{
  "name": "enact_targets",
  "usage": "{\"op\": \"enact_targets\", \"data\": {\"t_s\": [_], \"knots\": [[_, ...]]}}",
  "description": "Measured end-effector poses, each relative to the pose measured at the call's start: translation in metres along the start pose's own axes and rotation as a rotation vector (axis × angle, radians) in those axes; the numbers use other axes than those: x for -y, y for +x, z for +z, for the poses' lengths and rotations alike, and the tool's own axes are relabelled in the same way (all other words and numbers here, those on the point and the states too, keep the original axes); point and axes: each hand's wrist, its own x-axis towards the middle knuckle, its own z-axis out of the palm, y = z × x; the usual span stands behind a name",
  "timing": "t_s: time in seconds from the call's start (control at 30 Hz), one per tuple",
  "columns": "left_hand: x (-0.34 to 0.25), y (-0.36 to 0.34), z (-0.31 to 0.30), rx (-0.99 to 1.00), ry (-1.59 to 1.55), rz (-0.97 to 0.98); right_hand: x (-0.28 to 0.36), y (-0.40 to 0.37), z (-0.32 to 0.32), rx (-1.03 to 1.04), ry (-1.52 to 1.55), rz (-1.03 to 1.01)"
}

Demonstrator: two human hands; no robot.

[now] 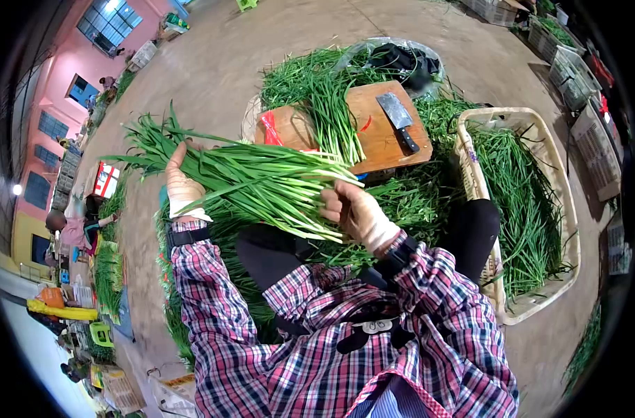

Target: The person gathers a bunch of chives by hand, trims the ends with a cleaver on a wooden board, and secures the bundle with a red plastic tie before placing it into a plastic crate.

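Note:
A large loose bunch of garlic chives [262, 171] lies across my front, leaf tips to the left and pale stem ends to the right. My left hand [183, 182], wrapped in a light covering at the palm and wrist, grips the leafy part, with the thumb over the top. At the stem ends, my right hand [359, 214] has its fingers curled in, pinching some stems. Just beyond, a wooden board [373, 104] bears a smaller bunch of chives [333, 122], a cleaver [397, 118] with a black handle, and red strips [270, 129].
At my right stands a cream plastic basket [572, 244] with chives inside. Loose greens [300, 76] surround the board, and a clear plastic bag [429, 56] holds something dark behind it. Crates [575, 76] line the right side. Another person [77, 230] sits at far left.

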Motion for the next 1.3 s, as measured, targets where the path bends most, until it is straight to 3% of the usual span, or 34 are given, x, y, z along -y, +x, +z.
{"op": "enact_targets", "data": {"t_s": [0.1,0.17,0.2,0.23,0.3,0.33,0.37,0.43,0.53,0.6,0.63,0.7,0.77,0.83,0.9,0.97,1.13,1.17,1.23,1.3], "knots": [[-0.007,0.003,0.0,-0.017,0.024,0.017,-0.005,0.01,0.02,-0.13,0.092,-0.112],[0.0,0.006,-0.007,0.0,0.038,0.024,0.005,0.005,0.012,-0.011,0.119,-0.065],[0.002,0.005,-0.008,-0.011,0.023,0.01,0.006,-0.002,0.024,-0.19,0.027,-0.101],[0.001,0.007,-0.008,-0.001,0.004,-0.015,0.007,-0.004,0.024,-0.212,-0.039,-0.101],[-0.003,0.013,-0.008,0.022,-0.043,-0.056,0.014,-0.01,0.022,-0.167,-0.06,-0.079],[-0.005,0.018,-0.012,0.023,-0.032,-0.014,0.015,-0.014,0.025,0.017,-0.1,-0.088],[-0.002,0.024,-0.017,0.035,-0.046,-0.014,0.023,-0.026,0.026,-0.089,-0.145,-0.045],[-0.005,0.032,-0.026,0.055,-0.052,-0.012,0.039,-0.044,0.016,0.129,-0.303,0.039],[-0.006,0.028,-0.027,-0.009,-0.061,0.019,0.072,-0.082,0.016,-0.076,-0.766,0.244],[-0.01,0.022,-0.032,0.04,0.002,0.046,0.092,-0.098,0.006,-0.064,-1.141,0.397],[-0.01,0.019,-0.03,0.019,-0.001,0.046,0.097,-0.104,0.003,-0.179,-1.473,0.497],[-0.01,0.014,-0.025,-0.019,-0.005,0.045,0.1,-0.11,-0.009,0.011,-2.483,0.341],[-0.008,0.012,-0.023,-0.019,0.021,0.076,0.092,-0.11,-0.005,-0.03,-2.541,0.338],[-0.004,0.011,-0.022,-0.016,-0.032,0.06,0.076,-0.104,0.031,-0.065,-2.259,0.156],[-0.002,0.006,-0.016,0.035,0.134,0.091,0.06,-0.088,0.051,-0.099,-1.875,0.15],[0.006,0.003,-0.005,-0.071,0.023,0.09,0.045,-0.068,0.059,-0.082,-1.798,0.19],[0.012,-0.003,0.004,-0.037,-0.045,0.068,0.01,-0.027,0.048,-0.036,-1.564,0.132],[0.014,-0.005,0.004,0.022,-0.034,0.099,0.008,-0.027,0.053,-0.142,-1.566,0.238],[0.017,-0.002,0.0,-0.028,-0.083,0.032,0.002,-0.025,0.052,-0.124,-1.514,0.092],[0.018,0.001,-0.006,0.002,-0.073,0.039,0.0,-0.024,0.051,-0.182,-1.649,0.048]]}}
